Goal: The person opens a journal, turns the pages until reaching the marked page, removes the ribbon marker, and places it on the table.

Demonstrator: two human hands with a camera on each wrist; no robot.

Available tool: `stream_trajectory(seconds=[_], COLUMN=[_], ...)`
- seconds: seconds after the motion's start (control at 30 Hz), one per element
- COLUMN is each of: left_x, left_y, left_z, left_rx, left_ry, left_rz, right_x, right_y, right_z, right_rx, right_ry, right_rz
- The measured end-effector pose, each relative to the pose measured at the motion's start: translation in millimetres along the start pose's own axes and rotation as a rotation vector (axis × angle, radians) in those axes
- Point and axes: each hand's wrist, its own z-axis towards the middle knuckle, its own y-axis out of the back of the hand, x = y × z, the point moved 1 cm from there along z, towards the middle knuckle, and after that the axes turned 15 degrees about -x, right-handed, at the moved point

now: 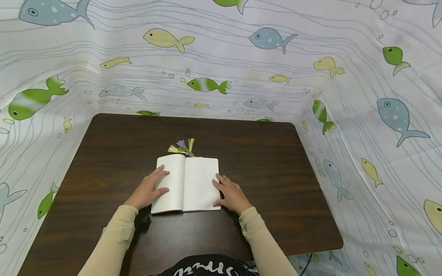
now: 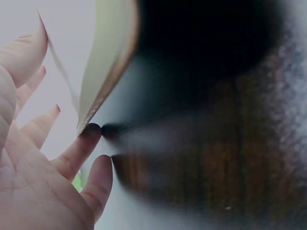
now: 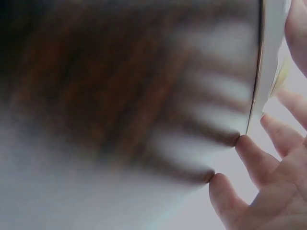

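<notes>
An open notebook (image 1: 201,184) with pale pages lies on the dark wooden table (image 1: 269,168), its right page faintly lined. My left hand (image 1: 149,188) rests over the left edge of the left page, thumb and fingers spread. In the left wrist view that hand (image 2: 53,158) has its thumb and some fingers on the page side, while the lower fingertips touch the tabletop beside the page edges. My right hand (image 1: 233,193) lies along the right edge, its fingertips on the page. The right wrist view shows its lower fingertips (image 3: 221,184) on the table beside the notebook's edge.
A small bunch of yellow and purple tassels or dried flowers (image 1: 183,147) pokes out behind the notebook's top edge. Fish-printed white cloth (image 1: 221,57) surrounds the table at the back and sides. A black item with white lettering (image 1: 210,266) shows at the near edge.
</notes>
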Motion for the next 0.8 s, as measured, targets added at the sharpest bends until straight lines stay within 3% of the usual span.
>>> stream_trajectory(seconds=[0.17, 0.8], left_x=[1.8, 3.0], left_y=[-0.7, -6.4], left_z=[-1.8, -7.0], left_rx=[-0.025, -0.054], left_ry=[-0.012, -0.030], left_rz=[-0.005, -0.001], right_x=[3, 20], right_y=[1, 7], right_z=[0.4, 1.7], right_rx=[-0.050, -0.380], right_ry=[0.003, 0.103], right_rz=[0.000, -0.015])
